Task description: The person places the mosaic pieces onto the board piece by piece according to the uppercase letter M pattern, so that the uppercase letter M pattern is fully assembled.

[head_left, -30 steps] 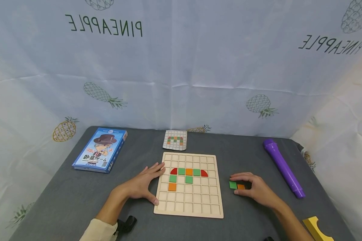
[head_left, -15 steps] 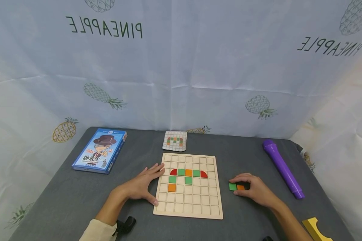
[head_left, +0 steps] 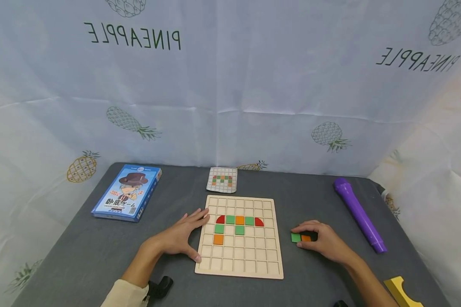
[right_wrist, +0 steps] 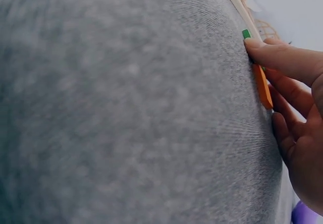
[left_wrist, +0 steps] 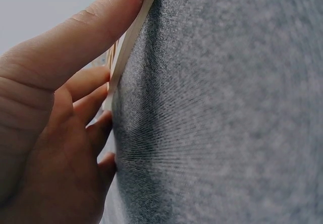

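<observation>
A wooden grid board (head_left: 239,260) lies mid-table, with square green and orange tiles and two red quarter-round tiles set in its upper rows. My left hand (head_left: 178,234) is spread at the board's left side, fingertips and thumb on its edge; the left wrist view shows the thumb (left_wrist: 96,30) against the rim. Right of the board, my right hand (head_left: 324,242) pinches a green square tile (head_left: 296,238) between thumb and fingers, down at the tabletop. An orange tile (head_left: 305,238) lies right beside it, under the arch of the hand, and shows in the right wrist view too.
Behind the board lies a small pattern card (head_left: 221,180) with a coloured grid. A blue game box (head_left: 127,192) is at the left, a purple microphone-shaped stick (head_left: 359,215) at the right. A yellow notched block (head_left: 399,292) sits near the front right. A pineapple-print cloth hangs behind.
Both hands keep their places, and the tiles on the board stay as they were. Only the head view shifts very slightly.
</observation>
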Action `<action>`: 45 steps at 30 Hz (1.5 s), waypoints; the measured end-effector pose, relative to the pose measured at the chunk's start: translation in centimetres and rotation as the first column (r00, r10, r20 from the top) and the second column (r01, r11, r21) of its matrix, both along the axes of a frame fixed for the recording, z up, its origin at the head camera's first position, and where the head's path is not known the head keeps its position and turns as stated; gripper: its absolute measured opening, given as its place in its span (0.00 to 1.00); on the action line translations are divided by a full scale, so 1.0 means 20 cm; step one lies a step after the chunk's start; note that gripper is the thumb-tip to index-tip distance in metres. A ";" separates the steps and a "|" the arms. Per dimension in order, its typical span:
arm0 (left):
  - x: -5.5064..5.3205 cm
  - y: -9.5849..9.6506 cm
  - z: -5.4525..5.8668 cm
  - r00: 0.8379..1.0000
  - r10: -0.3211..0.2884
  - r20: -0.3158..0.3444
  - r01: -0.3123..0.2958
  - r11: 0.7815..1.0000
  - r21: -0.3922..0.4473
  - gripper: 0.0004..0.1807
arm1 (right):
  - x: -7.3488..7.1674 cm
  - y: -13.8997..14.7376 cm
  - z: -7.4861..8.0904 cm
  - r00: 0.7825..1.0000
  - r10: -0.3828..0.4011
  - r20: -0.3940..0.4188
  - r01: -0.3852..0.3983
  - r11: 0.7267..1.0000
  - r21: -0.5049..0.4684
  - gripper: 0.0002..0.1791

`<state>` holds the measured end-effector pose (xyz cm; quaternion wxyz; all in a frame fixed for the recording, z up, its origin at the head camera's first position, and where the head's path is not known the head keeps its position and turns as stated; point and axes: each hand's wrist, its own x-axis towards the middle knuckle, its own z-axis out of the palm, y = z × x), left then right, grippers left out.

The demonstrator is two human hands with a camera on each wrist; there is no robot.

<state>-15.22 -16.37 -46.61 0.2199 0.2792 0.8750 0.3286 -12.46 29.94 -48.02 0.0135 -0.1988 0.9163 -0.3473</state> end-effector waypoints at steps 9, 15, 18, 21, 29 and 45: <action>0.00 0.00 -0.01 1.000 0.000 0.000 0.000 1.000 0.007 0.66 | -0.01 0.00 0.02 0.998 -0.022 0.053 0.021 1.000 0.018 0.17; -0.01 0.00 -0.01 1.000 0.001 0.002 -0.001 1.000 0.005 0.65 | -0.03 -0.01 0.03 1.000 -0.012 0.026 0.012 1.000 -0.003 0.16; -0.01 0.00 -0.01 1.000 0.001 0.006 -0.001 1.000 -0.001 0.65 | -0.04 -0.03 0.04 0.999 0.005 0.035 -0.003 0.999 -0.043 0.15; -0.01 0.00 -0.01 1.000 0.003 0.009 -0.003 1.000 -0.003 0.65 | -0.05 -0.05 0.06 0.999 0.019 0.043 -0.015 0.996 -0.092 0.13; -0.01 0.00 0.00 1.000 0.003 0.011 -0.003 1.000 -0.003 0.65 | -0.07 -0.15 0.06 0.997 0.065 0.052 -0.056 0.984 -0.167 0.06; 0.00 0.00 0.00 1.000 0.002 0.011 -0.002 1.000 -0.005 0.65 | -0.11 -0.29 0.04 0.991 0.103 0.088 -0.089 0.983 -0.158 0.10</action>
